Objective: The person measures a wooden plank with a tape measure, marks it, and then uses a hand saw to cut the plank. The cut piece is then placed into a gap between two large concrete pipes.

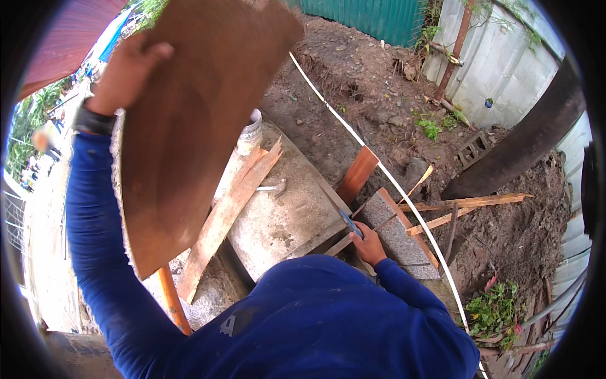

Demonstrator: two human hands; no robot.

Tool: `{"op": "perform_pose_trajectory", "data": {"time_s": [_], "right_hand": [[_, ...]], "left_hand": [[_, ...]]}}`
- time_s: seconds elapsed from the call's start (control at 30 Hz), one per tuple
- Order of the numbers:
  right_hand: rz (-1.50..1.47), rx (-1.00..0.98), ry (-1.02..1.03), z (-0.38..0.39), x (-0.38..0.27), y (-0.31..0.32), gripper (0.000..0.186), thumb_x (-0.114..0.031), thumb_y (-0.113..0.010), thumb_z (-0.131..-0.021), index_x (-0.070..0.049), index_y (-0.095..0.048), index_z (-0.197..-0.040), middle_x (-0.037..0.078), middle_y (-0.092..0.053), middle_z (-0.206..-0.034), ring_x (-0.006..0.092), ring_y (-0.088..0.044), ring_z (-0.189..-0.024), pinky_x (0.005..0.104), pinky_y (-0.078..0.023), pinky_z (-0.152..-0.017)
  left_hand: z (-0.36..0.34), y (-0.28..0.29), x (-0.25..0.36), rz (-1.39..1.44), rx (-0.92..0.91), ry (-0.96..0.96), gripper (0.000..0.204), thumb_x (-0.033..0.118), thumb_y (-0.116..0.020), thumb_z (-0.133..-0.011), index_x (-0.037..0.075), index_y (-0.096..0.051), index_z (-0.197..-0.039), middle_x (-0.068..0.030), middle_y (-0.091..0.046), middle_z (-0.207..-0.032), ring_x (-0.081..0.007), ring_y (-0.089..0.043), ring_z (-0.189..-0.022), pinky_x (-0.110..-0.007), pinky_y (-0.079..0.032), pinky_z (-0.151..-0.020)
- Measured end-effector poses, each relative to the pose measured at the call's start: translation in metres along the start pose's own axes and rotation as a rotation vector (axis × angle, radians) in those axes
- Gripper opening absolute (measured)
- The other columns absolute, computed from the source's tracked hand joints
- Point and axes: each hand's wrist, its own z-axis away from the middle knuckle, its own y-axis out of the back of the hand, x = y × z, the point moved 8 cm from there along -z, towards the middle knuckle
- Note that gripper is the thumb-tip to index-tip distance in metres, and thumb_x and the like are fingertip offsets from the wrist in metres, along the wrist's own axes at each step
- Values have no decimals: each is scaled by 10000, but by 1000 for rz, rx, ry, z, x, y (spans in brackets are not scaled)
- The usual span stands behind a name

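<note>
A large brown wooden board (189,120) stands tilted on the left, blocking part of the view behind it. My left hand (129,69) is closed on its upper left edge, with the thumb lying on its face. My right hand (367,245) grips a blue-handled tool (349,221) with a long, narrow blade, like a handsaw. That blade points away from me, over the edge of a concrete slab (293,208). On the slab lie a hammer (276,187) and a split strip of wood (224,221); a pale can (251,132) stands at its far side.
A speckled grey panel (394,234) and a reddish board (358,174) lie right of the slab. A white pipe (379,164) curves past them over muddy ground. Farther right are wood strips (480,202), a thick dark pipe (524,139) and a hollow block (473,150). Metal sheeting (492,69) stands behind.
</note>
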Motion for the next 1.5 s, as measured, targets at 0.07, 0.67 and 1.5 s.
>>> {"op": "perform_pose_trajectory", "data": {"time_s": [0.07,0.67,1.5], "right_hand": [[3,-23,42,-10,-14,-7,482,-257,-690,-999,29,-642,-1385,271,-736,-1236,399,-727,-1150,411,-538,-1017],[154,11,4,-86,48,70,445,-319,-691,-984,-36,-688,-1327,275,-738,-1180,473,-697,-1142,492,-545,-999],[-65,-16,12,-136,116,168,445,-238,-675,-1017,18,-647,-1380,280,-714,-1293,424,-686,-1238,442,-517,-1061]], "left_hand": [[-11,75,-29,137,104,83,607,448,-715,-1024,-74,-676,-1332,-186,-770,-1229,-254,-734,-1116,-367,-540,-1012],[8,-172,22,797,747,601,266,122,-719,-1011,-56,-724,-1209,-111,-787,-1106,-177,-719,-959,-326,-560,-885],[200,-520,120,519,-1046,210,565,447,-753,-939,79,-702,-1365,-193,-736,-1311,-354,-684,-1235,-457,-515,-1081]]}}
